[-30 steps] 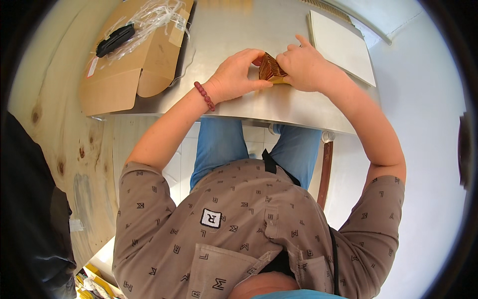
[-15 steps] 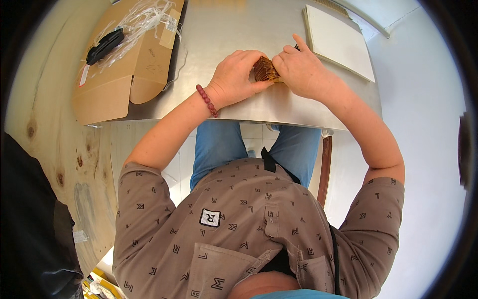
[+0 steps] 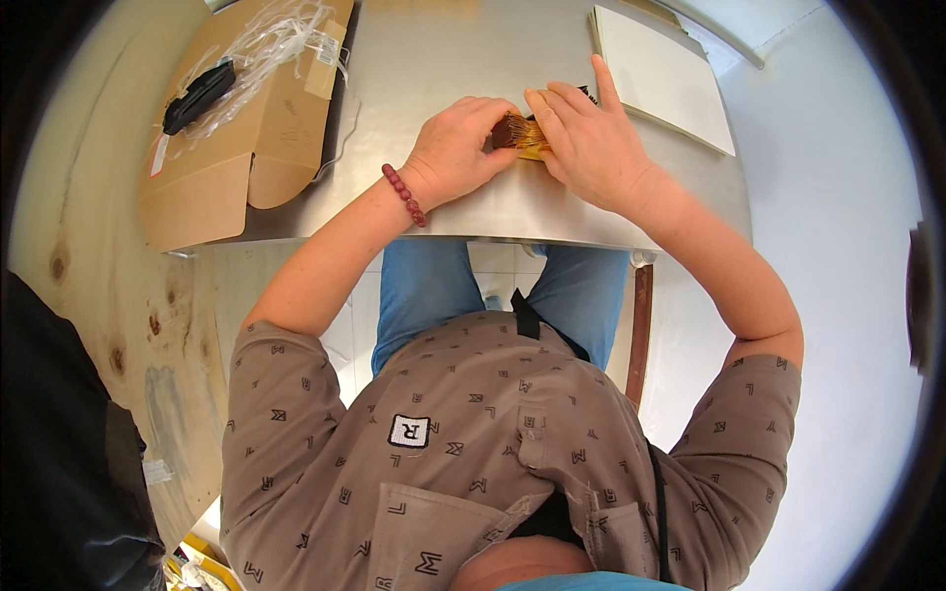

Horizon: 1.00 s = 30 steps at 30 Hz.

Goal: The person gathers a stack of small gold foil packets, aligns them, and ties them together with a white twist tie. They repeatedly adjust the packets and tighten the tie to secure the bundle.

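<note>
A small brown and gold bundle of thin, layered pieces is held between my two hands near the table's front edge. My left hand grips its left end, the thumb on the near side and the fingers on the far side. My right hand lies over its right part, with the thumb at the near side and one finger raised away. The right hand hides much of that end. A small black striped piece shows just beyond the right fingers; what it belongs to is hidden.
The metal table spans the front. On its left lies an opened cardboard box bearing tangled clear plastic strips and a black object. A stack of white sheets lies at the far right. A plywood panel stands left.
My right fingers have stretched out and spread over the bundle from a more curled grip. More of the gold layers now show, fanned toward the right hand. The left hand keeps its hold.
</note>
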Each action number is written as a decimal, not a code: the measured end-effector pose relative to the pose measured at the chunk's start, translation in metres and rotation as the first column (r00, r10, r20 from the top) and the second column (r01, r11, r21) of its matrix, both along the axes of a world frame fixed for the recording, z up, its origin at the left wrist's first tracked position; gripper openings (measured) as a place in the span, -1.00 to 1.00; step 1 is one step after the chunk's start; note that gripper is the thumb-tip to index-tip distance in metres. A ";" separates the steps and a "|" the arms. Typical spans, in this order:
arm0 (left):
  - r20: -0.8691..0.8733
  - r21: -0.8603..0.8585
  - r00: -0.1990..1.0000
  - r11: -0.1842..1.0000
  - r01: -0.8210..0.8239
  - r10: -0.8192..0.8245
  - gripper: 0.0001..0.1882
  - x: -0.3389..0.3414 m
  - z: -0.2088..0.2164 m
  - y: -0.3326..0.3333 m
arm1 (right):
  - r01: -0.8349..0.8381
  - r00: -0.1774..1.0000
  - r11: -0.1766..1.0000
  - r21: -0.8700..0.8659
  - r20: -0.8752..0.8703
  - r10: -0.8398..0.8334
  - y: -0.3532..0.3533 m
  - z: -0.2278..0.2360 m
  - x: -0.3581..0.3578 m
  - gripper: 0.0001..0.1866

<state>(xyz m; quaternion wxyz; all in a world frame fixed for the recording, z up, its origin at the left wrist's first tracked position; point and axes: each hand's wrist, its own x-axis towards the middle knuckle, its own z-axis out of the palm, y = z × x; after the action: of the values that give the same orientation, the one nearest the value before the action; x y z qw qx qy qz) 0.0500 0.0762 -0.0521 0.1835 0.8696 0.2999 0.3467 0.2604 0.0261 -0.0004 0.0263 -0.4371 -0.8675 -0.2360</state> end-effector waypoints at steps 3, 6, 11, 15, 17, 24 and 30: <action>0.013 -0.045 1.000 0.999 0.001 0.000 -0.61 0.000 0.000 0.000 | 0.021 0.999 1.000 0.012 0.027 -0.021 -0.001 -0.003 0.000 -0.42; -0.035 -0.032 0.999 0.999 -0.025 0.024 -0.60 0.000 0.001 0.000 | 0.050 0.994 0.998 -0.023 0.098 -0.048 0.002 -0.003 -0.002 -0.43; 0.005 -0.009 1.000 1.000 -0.027 0.027 -0.61 0.001 0.000 -0.001 | 0.046 0.989 0.998 -0.032 0.144 -0.040 0.003 -0.004 -0.002 -0.45; 0.047 0.023 0.999 1.000 -0.020 0.018 -0.61 0.002 -0.002 0.000 | 0.040 0.995 0.998 -0.050 0.088 -0.035 0.005 -0.009 0.000 -0.48; 0.077 -0.065 0.997 0.998 0.018 -0.013 -0.63 0.003 -0.004 0.001 | 0.021 0.999 0.999 -0.046 0.048 -0.018 0.007 -0.011 0.001 -0.50; 0.063 -0.107 0.997 0.993 0.042 -0.035 -0.64 0.004 -0.001 0.005 | -0.082 0.995 0.986 -0.148 0.052 0.090 0.023 0.011 0.006 -0.74; 0.222 0.023 0.974 0.999 -0.039 0.033 -0.54 -0.008 0.045 0.013 | -0.171 0.922 0.933 -0.317 -0.385 0.039 0.036 0.049 0.008 -0.70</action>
<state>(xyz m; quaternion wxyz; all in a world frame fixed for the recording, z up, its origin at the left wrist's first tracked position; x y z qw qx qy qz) 0.0420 0.0890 -0.0066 0.1975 0.8223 0.2887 0.4489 0.2683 0.0625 0.0489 0.1264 -0.4239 -0.8968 0.0084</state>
